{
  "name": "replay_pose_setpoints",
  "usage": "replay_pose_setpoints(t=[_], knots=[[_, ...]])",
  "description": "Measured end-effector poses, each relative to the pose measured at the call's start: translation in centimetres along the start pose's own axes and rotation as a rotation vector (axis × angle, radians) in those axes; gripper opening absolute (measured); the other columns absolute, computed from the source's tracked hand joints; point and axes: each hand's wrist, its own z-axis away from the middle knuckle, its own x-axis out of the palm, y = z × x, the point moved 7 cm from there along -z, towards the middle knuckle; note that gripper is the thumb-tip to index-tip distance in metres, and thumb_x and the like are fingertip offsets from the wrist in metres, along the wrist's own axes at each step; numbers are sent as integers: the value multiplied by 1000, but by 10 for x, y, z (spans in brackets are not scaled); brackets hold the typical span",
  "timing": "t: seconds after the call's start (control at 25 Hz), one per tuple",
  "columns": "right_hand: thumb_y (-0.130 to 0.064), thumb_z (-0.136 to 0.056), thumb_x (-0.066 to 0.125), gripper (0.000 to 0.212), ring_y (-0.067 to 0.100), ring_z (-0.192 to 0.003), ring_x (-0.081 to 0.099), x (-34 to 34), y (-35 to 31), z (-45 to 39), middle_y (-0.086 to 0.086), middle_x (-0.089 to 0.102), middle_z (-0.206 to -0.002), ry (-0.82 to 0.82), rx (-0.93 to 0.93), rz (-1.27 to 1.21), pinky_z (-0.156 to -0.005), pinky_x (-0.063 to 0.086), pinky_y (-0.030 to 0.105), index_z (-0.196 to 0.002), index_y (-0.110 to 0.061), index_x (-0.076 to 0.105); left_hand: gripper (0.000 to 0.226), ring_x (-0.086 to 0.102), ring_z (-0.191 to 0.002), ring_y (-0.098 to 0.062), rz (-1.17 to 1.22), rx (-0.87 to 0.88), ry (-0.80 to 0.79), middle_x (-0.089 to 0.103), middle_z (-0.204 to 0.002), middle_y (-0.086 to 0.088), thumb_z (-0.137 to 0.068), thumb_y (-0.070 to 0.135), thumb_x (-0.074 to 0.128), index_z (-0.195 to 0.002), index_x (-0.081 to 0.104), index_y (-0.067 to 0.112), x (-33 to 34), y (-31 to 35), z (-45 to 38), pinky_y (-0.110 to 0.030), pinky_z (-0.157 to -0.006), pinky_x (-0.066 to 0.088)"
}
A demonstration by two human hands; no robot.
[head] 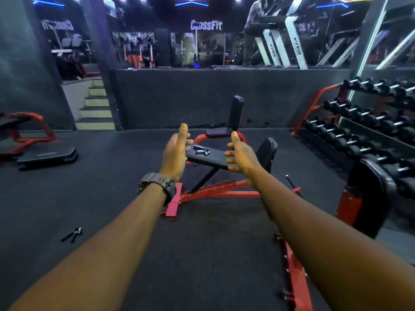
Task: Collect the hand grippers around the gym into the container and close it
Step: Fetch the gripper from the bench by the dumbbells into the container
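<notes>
Both my arms reach forward over the dark gym floor. My left hand (176, 151), with a black watch on its wrist, and my right hand (240, 153) are held open, palms facing each other, holding nothing. Between and beyond them a black bench pad (215, 157) carries a hand gripper (201, 151) with black handles and pale parts. A second black hand gripper (73, 235) lies on the floor at the lower left. No container is in view.
The red-framed adjustable bench (215, 191) stands straight ahead. A dumbbell rack (363, 122) lines the right side. Another red bench frame (294, 274) sits at the lower right, a step platform (47, 156) at the left, stairs (96, 106) behind it.
</notes>
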Motion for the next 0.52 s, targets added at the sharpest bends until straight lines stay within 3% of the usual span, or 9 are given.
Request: replay_pose_setpoints(t=[0.2,0.32,0.52], knots=[[-63,-98,33,64,28,-105,64,41,19,-156,12,65,-119,36,81,3,-96,53,49,-127,-11,57,61,58,-117,-24,-56,16,-3,66,-119,-7,-72,85,32,-90,61,34,11,-68,-167,-54,-106,44],[-63,-98,34,61,22,-92,61,53,21,-235,10,66,-112,61,90,-1,-92,54,47,-122,-13,58,61,59,-116,-22,-35,-39,-34,67,-117,-3,-72,84,33,-91,61,33,20,-94,-248,-54,-107,43],[-69,-93,36,61,20,-87,62,74,48,-388,5,67,-103,78,109,-6,-79,55,40,-115,-17,61,59,59,-113,-19,-54,-57,-100,66,-115,1,-76,81,33,-94,60,32,54,-156,-384,-52,-107,44]])
